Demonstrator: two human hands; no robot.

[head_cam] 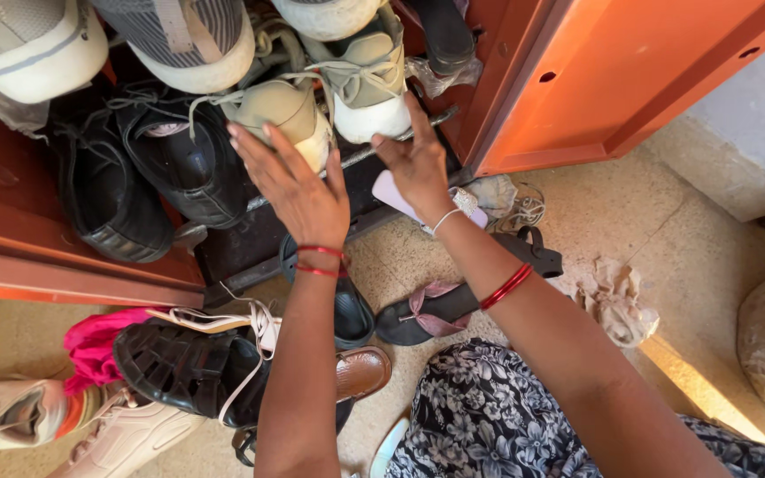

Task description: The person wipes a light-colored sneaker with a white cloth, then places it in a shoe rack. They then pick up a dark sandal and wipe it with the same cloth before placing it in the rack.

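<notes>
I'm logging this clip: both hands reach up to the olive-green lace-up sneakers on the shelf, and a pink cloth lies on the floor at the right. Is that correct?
Not quite: the head view shows the pink cloth on the floor at the left. Both hands, left hand and right hand, do reach to the olive-green lace-up sneakers.

Warm daylight, bright; sunlit streak low right; soft shadows inside cabinet; edges bowed.

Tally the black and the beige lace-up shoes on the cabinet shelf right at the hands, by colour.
Black lace-up shoes: 2
Beige sneakers: 2
Total: 4
</notes>
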